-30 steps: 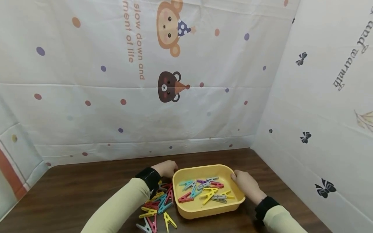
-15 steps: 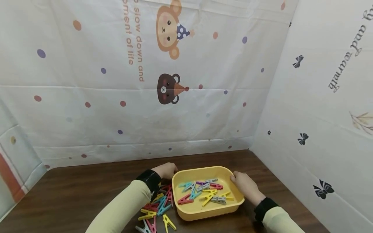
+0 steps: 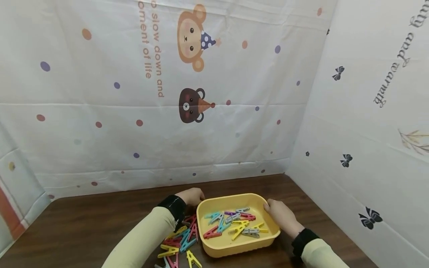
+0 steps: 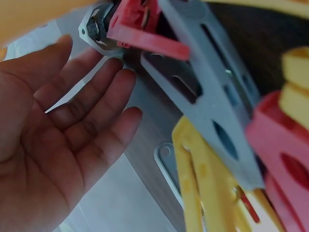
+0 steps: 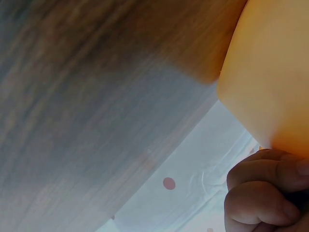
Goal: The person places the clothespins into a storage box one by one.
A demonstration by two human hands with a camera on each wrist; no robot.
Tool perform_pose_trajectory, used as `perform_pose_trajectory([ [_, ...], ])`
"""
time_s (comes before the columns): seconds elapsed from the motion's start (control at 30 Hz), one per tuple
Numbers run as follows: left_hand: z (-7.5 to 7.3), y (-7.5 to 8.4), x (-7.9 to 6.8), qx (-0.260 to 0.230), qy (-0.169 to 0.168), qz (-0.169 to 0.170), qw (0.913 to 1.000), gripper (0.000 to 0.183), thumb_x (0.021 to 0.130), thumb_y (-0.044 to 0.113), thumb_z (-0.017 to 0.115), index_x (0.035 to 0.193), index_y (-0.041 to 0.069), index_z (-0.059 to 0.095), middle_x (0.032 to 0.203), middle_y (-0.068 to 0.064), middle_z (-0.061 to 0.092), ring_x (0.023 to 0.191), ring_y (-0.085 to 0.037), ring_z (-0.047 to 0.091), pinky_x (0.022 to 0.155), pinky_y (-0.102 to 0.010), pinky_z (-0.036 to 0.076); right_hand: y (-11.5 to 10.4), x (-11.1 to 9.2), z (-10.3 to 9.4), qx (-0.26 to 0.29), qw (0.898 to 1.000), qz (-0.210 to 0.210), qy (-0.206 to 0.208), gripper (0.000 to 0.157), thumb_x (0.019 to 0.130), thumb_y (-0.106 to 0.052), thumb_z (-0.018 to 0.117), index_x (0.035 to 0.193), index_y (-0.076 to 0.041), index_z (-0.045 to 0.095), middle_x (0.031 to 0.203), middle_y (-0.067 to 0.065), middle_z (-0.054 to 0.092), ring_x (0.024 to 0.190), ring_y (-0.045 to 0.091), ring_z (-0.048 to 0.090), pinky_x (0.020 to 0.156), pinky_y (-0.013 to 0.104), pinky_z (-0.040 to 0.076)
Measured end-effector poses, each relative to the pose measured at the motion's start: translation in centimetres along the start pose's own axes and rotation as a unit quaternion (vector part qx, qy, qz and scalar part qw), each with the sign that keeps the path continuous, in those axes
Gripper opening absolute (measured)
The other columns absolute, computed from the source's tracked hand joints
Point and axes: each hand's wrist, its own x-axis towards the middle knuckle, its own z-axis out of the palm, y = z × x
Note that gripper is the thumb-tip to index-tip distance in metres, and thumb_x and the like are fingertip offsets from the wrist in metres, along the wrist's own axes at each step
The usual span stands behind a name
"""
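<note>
A yellow plastic basin stands on the table with several coloured clothespins inside, among them a yellow clothespin. My right hand grips its right rim, thumb over the edge; in the right wrist view the fingers are curled beside the basin's wall. At the far left corner is my left hand, back up. The left wrist view shows its palm, fingers loosely bent with nothing in them, fingertips near a red clothespin and a grey clothespin.
Left of the basin lies a loose pile of clothespins, with a blue clothespin in it and a yellow clothespin at its front. A printed white sheet rises behind the brown table; another stands along the right.
The head view has tilted up slightly, so the whole scene appears lower. Both hands and the basin keep nearly the same places relative to each other.
</note>
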Motion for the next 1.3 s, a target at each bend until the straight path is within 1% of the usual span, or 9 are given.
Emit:
perform_pose_trajectory([
  [0.17,0.1,0.3,0.2,-0.012,-0.009,-0.007,0.9999,0.009,0.089,-0.002,0.071,0.088,0.005,0.078,0.078,-0.002,0.065,0.066,-0.014,0.051,0.059,-0.025,0.044,0.0,0.0,0.1,-0.001,1.000,0.004,-0.007,0.026,0.105,-0.020,0.051,0.100,0.001,0.067,0.076,0.003,0.062,0.065,0.014,0.052,0.059,0.029,0.042],
  [0.37,0.0,0.4,0.7,-0.013,-0.006,-0.013,0.9998,0.016,0.085,-0.008,0.071,0.093,0.004,0.079,0.088,-0.007,0.071,0.071,-0.015,0.053,0.060,-0.026,0.048,0.0,0.0,0.0,-0.003,1.000,0.003,-0.001,0.026,0.105,-0.020,0.052,0.100,0.001,0.066,0.076,0.004,0.062,0.066,0.015,0.052,0.061,0.030,0.042],
  [0.5,0.0,0.2,0.7,-0.002,0.004,-0.027,0.9996,0.020,0.085,-0.010,0.069,0.094,0.004,0.079,0.089,-0.007,0.071,0.074,-0.016,0.055,0.063,-0.028,0.052,-0.1,-0.1,0.0,-0.001,1.000,-0.001,0.004,0.026,0.105,-0.020,0.052,0.102,0.002,0.066,0.077,0.004,0.062,0.066,0.015,0.052,0.061,0.029,0.042],
  [0.6,-0.1,0.1,0.4,0.017,0.015,-0.027,0.9994,0.021,0.085,-0.012,0.067,0.092,0.004,0.078,0.088,-0.007,0.069,0.074,-0.017,0.053,0.064,-0.030,0.049,-0.2,-0.2,0.0,-0.001,1.000,-0.003,0.007,0.027,0.105,-0.020,0.052,0.102,0.002,0.066,0.077,0.004,0.062,0.066,0.014,0.051,0.060,0.029,0.042],
  [0.73,-0.8,-0.1,-0.1,0.035,0.035,-0.030,0.9983,0.015,0.086,-0.007,0.069,0.087,0.005,0.077,0.084,-0.006,0.069,0.071,-0.017,0.055,0.064,-0.031,0.052,-0.3,-0.3,-0.1,-0.002,1.000,-0.004,0.008,0.027,0.106,-0.019,0.051,0.100,0.002,0.066,0.074,0.004,0.060,0.064,0.014,0.051,0.059,0.029,0.041],
  [0.9,-2.9,-0.5,-0.9,0.078,0.068,-0.017,0.9945,0.014,0.087,-0.005,0.070,0.081,0.006,0.075,0.082,-0.005,0.071,0.069,-0.015,0.058,0.065,-0.032,0.055,-0.3,-0.2,-0.3,-0.002,1.000,-0.006,0.009,0.028,0.106,-0.020,0.051,0.100,0.002,0.066,0.074,0.004,0.060,0.064,0.014,0.051,0.059,0.029,0.041],
  [1.1,-6.9,-0.3,-2.1,0.108,0.090,0.004,0.9900,0.019,0.087,-0.009,0.064,0.075,0.004,0.071,0.072,-0.001,0.061,0.064,-0.014,0.048,0.057,-0.027,0.043,-0.2,0.1,-0.4,-0.009,1.000,-0.004,0.004,0.030,0.106,-0.020,0.050,0.107,0.006,0.067,0.078,0.006,0.064,0.067,0.015,0.053,0.062,0.031,0.045],
  [1.23,-9.3,0.8,-2.3,0.116,0.101,0.048,0.9870,0.023,0.086,-0.009,0.059,0.069,0.005,0.066,0.065,0.003,0.048,0.061,-0.013,0.039,0.056,-0.024,0.034,-0.1,0.0,-0.3,-0.006,1.000,-0.005,0.001,0.030,0.106,-0.019,0.050,0.106,0.005,0.066,0.078,0.006,0.063,0.066,0.015,0.053,0.062,0.031,0.045],
  [1.3,-10.3,2.0,-2.3,0.120,0.107,0.071,0.9844,0.022,0.086,-0.007,0.060,0.070,0.005,0.067,0.065,0.003,0.049,0.061,-0.012,0.039,0.057,-0.023,0.034,-0.1,0.0,-0.1,-0.003,1.000,-0.006,-0.001,0.030,0.106,-0.019,0.049,0.106,0.005,0.066,0.078,0.006,0.064,0.067,0.015,0.053,0.063,0.031,0.045],
])
